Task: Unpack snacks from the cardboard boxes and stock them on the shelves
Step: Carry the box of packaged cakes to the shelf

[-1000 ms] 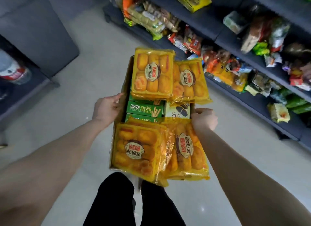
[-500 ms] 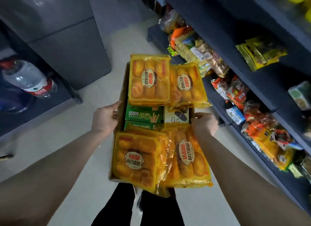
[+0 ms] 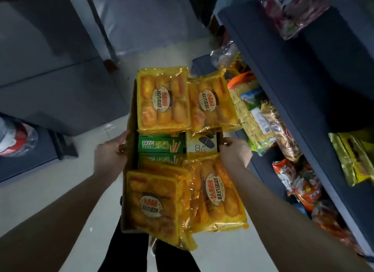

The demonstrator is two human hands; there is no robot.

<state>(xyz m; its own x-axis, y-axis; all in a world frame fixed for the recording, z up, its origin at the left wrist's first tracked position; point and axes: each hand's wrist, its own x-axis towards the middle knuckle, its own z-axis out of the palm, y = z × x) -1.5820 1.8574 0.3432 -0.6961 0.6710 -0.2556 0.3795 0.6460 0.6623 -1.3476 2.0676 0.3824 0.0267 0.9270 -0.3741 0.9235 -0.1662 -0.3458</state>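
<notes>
Head view, green box (image 3: pixel 161 144) marked 蛋卷

Both hands (image 3: pixel 110 156) (image 3: pixel 234 152) grip the snack-filled cardboard box (image 3: pixel 131 130).

**Box between the hands, shelves to the right**

The cardboard box (image 3: pixel 131 150) sits between the left hand (image 3: pixel 110 156) and right hand (image 3: pixel 234 152). Four cake packs (image 3: pixel 164 99) lie on top, two far, two near; egg-roll cartons (image 3: pixel 160 144) lie between them. Stocked shelves (image 3: pixel 303 113) stand right.
</notes>
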